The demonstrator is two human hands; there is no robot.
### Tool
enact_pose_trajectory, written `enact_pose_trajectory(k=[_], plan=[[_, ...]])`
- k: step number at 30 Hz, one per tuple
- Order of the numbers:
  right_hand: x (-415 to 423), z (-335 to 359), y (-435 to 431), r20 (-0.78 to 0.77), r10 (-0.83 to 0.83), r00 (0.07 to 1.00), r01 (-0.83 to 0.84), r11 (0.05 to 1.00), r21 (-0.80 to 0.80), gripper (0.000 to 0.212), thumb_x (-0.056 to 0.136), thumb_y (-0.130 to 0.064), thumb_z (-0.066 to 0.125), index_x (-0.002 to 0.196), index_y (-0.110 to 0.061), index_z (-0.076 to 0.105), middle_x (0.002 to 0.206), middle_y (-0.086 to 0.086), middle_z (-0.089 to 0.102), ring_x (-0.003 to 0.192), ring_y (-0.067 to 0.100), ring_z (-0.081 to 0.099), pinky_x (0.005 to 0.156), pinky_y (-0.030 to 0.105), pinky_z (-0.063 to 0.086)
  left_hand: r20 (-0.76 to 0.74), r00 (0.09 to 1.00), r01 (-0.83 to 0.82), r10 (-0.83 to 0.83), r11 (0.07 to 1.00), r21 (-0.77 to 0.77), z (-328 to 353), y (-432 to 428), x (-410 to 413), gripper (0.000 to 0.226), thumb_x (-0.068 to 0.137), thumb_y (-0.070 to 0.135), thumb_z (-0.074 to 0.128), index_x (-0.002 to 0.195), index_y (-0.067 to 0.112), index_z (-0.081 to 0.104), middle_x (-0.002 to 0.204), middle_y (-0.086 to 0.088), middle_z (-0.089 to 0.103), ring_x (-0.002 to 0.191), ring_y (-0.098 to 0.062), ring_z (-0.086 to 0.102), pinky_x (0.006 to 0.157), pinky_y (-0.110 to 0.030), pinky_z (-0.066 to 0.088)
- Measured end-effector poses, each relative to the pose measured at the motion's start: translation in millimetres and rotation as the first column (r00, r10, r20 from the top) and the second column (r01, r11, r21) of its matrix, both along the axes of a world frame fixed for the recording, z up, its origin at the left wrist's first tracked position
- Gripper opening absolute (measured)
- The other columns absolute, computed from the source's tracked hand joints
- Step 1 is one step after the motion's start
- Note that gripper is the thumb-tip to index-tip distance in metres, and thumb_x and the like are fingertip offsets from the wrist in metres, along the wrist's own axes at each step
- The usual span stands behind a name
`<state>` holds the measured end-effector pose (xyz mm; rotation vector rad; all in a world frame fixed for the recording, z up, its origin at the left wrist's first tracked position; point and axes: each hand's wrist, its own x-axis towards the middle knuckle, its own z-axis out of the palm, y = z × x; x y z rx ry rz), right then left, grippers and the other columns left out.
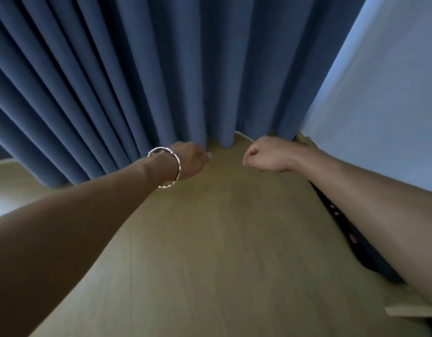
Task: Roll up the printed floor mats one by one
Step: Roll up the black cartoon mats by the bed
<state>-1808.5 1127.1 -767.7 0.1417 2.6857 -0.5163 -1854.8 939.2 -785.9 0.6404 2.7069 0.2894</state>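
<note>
Where curtain meets floor, left hand and right hand (both hands empty) hover fisted.

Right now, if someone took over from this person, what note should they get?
Left grip: at the curtain hem, fingers hidden, so I cannot tell if it holds anything.
Right grip: curled, holding nothing, above the floor.
Mats: a dark dotted strip lies along the wall under the right arm. It may be a mat, but that is unclear.
Done: cannot tell.
Left: no mat in hand, rolling not under way.
</note>
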Motion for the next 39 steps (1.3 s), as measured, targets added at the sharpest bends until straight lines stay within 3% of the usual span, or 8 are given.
enact_pose_trajectory(k=[6,11,21,26,29,32,35,39], plan=[[-26,17,-73,-0.002,0.003,1.000,-0.002,0.994,0.114,0.020,0.094,-0.025,0.048,0.084,-0.022,0.066,0.085,-0.001,0.059,0.068,0.012,0.052,0.050,0.022,0.034,0.037,0.979,0.196,-0.199,0.978,0.071,10,-23,-30,0.033,0.100,0.039,0.035,0.097,0.018,0.060,0.111,-0.006,0.063,0.105,-0.028,0.056,0.094,-0.031,0.043],[-88,37,-182,0.033,0.100,0.994,-0.104,0.977,0.187,0.023,0.092,-0.032,0.053,0.106,-0.025,0.071,0.111,-0.001,0.067,0.101,0.019,0.061,0.086,0.030,0.050,0.045,0.967,0.250,-0.249,0.968,-0.022,36,-125,-72,0.034,0.102,0.033,0.033,0.113,0.014,0.058,0.123,-0.004,0.060,0.112,-0.027,0.055,0.096,-0.031,0.042],[-199,55,-513,-0.106,0.537,0.837,-0.523,0.841,0.139,0.031,0.087,-0.011,0.044,0.107,-0.021,0.066,0.107,0.004,0.067,0.094,0.021,0.056,0.076,0.028,0.042,0.016,0.951,-0.308,0.307,0.950,0.050,26,-426,-145,0.036,0.095,0.019,0.040,0.128,0.008,0.049,0.117,-0.012,0.062,0.104,-0.031,0.060,0.080,-0.033,0.045],[-184,-61,-556,0.094,0.651,0.754,-0.653,0.757,-0.008,0.038,0.090,-0.017,0.042,0.121,-0.031,0.057,0.118,0.000,0.062,0.103,0.022,0.056,0.088,0.031,0.046,0.230,0.900,-0.285,0.370,0.899,-0.332,-68,-479,-118,0.041,0.092,0.021,0.039,0.132,0.014,0.047,0.128,-0.007,0.057,0.115,-0.030,0.056,0.088,-0.037,0.047],[-182,-98,-587,0.257,0.731,0.632,-0.752,0.659,-0.025,0.043,0.093,-0.018,0.040,0.133,-0.022,0.054,0.134,0.004,0.056,0.117,0.024,0.054,0.097,0.031,0.044,0.260,0.845,-0.361,0.467,0.857,-0.366,-93,-514,-98,0.039,0.093,0.023,0.041,0.130,0.014,0.048,0.129,-0.009,0.056,0.115,-0.030,0.056,0.092,-0.038,0.048],[-178,-111,-634,0.285,0.784,0.551,-0.808,0.587,-0.054,0.036,0.091,-0.018,0.043,0.121,-0.013,0.063,0.126,0.008,0.062,0.112,0.026,0.057,0.097,0.037,0.047,0.190,0.782,-0.509,0.594,0.784,-0.356,-102,-556,-70,0.036,0.091,0.016,0.047,0.126,0.014,0.050,0.117,-0.011,0.061,0.102,-0.030,0.061,0.074,-0.032,0.047],[-169,-123,-681,0.262,0.854,0.449,-0.878,0.476,-0.047,0.034,0.091,-0.020,0.043,0.119,-0.015,0.063,0.119,0.005,0.065,0.104,0.024,0.059,0.087,0.030,0.048,0.120,0.666,-0.661,0.736,0.657,-0.363,-98,-597,-55,0.028,0.090,0.014,0.050,0.118,0.013,0.052,0.102,-0.009,0.061,0.080,-0.026,0.054,0.063,-0.032,0.043],[-156,-144,-733,0.232,0.938,0.257,-0.961,0.273,-0.040,0.029,0.092,-0.019,0.042,0.115,-0.014,0.060,0.110,0.005,0.064,0.087,0.024,0.053,0.070,0.028,0.042,0.113,0.553,-0.766,0.825,0.557,-0.322,-103,-621,-44,0.031,0.089,0.017,0.052,0.121,0.012,0.052,0.111,-0.011,0.061,0.093,-0.027,0.058,0.071,-0.035,0.046]])
